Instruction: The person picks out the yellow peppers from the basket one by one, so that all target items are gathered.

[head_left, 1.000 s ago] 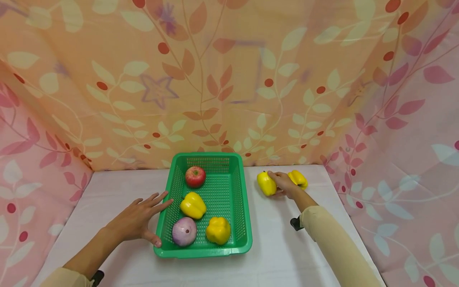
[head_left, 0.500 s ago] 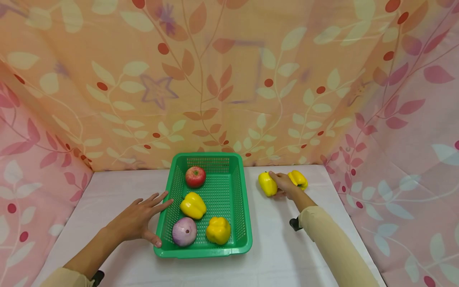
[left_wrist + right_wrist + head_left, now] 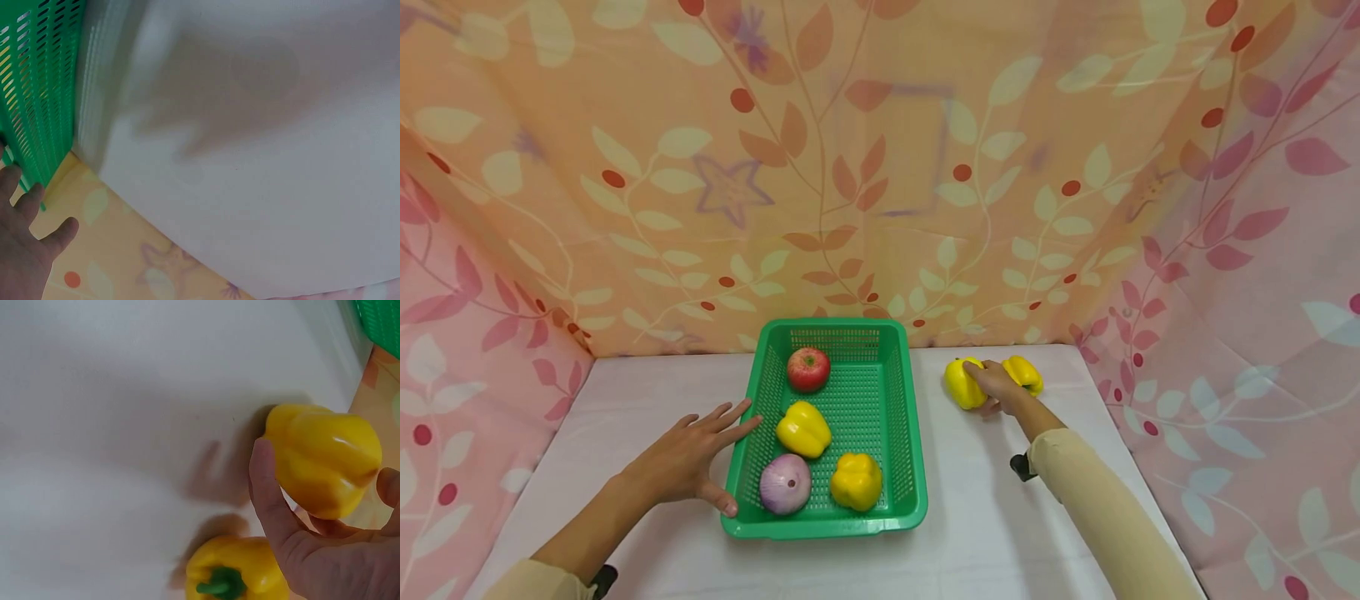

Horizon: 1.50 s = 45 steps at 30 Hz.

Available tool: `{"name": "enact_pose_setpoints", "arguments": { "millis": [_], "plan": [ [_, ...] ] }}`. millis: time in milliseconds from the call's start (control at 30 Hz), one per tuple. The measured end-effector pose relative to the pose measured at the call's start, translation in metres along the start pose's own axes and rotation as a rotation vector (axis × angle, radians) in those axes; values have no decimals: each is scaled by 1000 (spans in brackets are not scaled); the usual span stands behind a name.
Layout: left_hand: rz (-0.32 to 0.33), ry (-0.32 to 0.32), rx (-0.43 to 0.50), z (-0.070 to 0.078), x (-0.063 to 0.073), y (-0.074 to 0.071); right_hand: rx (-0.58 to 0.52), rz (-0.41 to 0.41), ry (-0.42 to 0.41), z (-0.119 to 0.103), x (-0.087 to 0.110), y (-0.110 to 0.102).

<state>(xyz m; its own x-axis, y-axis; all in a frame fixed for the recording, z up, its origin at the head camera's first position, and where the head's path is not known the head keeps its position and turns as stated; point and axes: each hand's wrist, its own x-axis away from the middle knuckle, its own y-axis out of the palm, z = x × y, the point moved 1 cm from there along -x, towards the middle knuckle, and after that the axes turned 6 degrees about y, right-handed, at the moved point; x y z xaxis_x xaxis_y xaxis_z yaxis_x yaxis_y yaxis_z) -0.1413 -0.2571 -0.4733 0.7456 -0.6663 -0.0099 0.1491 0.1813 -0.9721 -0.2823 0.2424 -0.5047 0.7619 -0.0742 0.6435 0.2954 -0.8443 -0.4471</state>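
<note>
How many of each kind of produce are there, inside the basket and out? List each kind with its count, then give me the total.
Yellow peppers: 4 (2 in the green basket, 2 outside it)
Red apple: 1 (in the basket)
Purple onion: 1 (in the basket)
Total: 6

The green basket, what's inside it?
The green basket holds a red apple at its far end, a yellow pepper, then a purple onion and a second yellow pepper nearest the person. The floor directly beneath them is covered.
</note>
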Motion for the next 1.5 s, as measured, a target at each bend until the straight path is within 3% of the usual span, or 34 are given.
{"name": "enact_pose_setpoints", "arguments": {
  "millis": [233, 533, 667, 833, 967, 1067, 1167, 1267, 1500],
  "plan": [
    [5, -7, 14, -1, 1, 1, 17, 21, -33, -20, 13, -10],
    [-12, -13, 11, -2, 1, 1, 19, 51, -150, -53, 38, -16],
    [-13, -15, 21, -1, 1, 0, 60, 26, -209, -66, 50, -14],
    [-9, -13, 29, 0, 1, -1, 96, -142, -335, -81, 68, -4],
    [-11, -14, 20, 0, 1, -1, 101, -379, -433, -90, 81, 10],
    [-15, -16, 19, 0, 1, -2, 102, -566, -450, -93, 88, 22],
    [-14, -15, 25, 0, 1, -2, 116, -689, -435, -93, 92, 34],
    [-12, -13, 26, 0, 1, -1, 124, -737, -411, -93, 93, 44],
    [4, -4, 17, -1, 0, 1, 151, -748, -382, -89, 90, 64]
  ]
}}
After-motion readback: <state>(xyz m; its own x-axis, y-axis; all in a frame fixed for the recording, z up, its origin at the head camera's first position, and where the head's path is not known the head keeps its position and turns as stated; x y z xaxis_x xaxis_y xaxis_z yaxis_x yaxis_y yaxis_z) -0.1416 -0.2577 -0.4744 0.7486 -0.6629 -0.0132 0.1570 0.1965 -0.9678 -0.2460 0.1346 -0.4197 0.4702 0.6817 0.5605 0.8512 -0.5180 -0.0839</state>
